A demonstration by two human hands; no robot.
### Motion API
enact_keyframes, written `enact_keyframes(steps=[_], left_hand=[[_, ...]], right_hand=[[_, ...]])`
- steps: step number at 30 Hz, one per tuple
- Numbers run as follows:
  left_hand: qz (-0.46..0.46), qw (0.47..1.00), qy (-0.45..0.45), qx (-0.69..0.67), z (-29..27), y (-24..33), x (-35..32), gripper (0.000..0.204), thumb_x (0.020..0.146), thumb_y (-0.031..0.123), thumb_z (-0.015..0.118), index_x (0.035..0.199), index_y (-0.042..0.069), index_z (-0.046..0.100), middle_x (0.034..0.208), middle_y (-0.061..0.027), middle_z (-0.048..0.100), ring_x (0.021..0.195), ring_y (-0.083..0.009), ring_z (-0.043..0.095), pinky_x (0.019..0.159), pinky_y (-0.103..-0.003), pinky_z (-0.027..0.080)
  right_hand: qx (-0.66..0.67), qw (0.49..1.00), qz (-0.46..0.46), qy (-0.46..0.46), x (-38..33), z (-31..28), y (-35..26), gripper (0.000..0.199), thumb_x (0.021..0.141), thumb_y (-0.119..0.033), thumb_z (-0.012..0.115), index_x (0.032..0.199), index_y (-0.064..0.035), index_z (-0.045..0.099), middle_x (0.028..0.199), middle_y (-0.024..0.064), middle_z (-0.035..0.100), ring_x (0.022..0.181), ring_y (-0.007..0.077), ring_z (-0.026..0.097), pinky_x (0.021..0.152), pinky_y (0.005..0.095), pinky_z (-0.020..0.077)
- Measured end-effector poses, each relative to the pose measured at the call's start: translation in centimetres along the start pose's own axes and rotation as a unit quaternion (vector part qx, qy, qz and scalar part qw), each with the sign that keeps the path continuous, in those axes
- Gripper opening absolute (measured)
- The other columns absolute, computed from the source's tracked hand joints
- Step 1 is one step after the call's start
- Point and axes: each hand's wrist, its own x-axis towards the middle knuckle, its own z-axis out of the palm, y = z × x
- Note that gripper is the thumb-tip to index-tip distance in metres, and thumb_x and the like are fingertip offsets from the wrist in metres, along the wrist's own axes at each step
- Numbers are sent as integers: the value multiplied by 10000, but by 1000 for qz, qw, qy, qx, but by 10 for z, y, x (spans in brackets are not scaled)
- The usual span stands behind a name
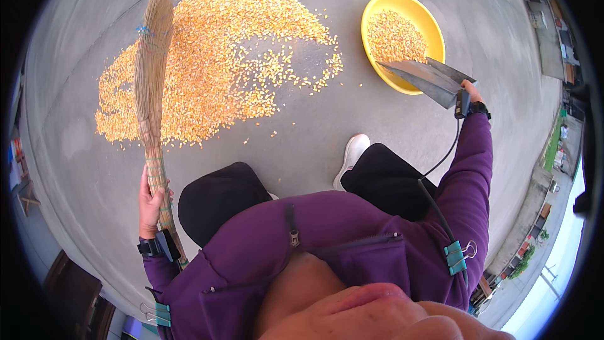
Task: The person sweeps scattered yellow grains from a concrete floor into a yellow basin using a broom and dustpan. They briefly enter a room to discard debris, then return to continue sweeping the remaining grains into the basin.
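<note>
My left hand (152, 200) grips the handle of a straw broom (151, 75), whose bristles lie over a wide spread of yellow corn kernels (220, 63) on the concrete ground. My right hand (470, 93) holds a grey metal dustpan (428, 79) tipped over the rim of a yellow basin (434, 28). The basin holds a heap of corn kernels (395, 36). I am squatting, in a purple jacket and dark trousers.
A white shoe (352, 154) stands on the grey concrete (302, 145) in front of me. A black cable runs down my right sleeve. Dark wooden objects (75, 293) sit at the lower left; buildings line the far right edge.
</note>
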Motion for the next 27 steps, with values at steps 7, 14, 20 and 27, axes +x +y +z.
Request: enact_keyframes(steps=[7,14,20,27], left_hand=[[35,998,-31,-31,-9,-6,11,645,752,28,477,1317,109,178,919,-105,515,667,-126,534,570,-238,465],[39,996,-23,-73,-42,-8,8,629,765,51,477,1316,111,179,966,-102,505,704,-116,521,605,-239,457],[39,995,64,-67,-66,3,-8,615,770,53,470,1311,119,185,956,-96,502,700,-116,515,608,-236,456],[-67,975,213,-15,-55,-10,-53,695,710,59,544,1307,122,192,915,-96,500,657,-117,521,567,-240,461]], right_hand=[[-243,956,-160,47,-19,-69,-66,202,686,-286,463,617,-96,470,577,37,444,505,150,406,472,315,331],[-259,922,-257,127,-87,-1,-132,253,687,-211,467,872,-40,484,674,69,512,622,170,464,574,316,382],[-268,877,-375,138,-40,176,-210,447,694,-167,466,1133,-83,461,921,198,579,892,317,540,766,352,404],[-659,613,-418,122,50,256,-279,324,660,-84,507,973,-25,566,934,192,576,977,337,501,867,331,376]])
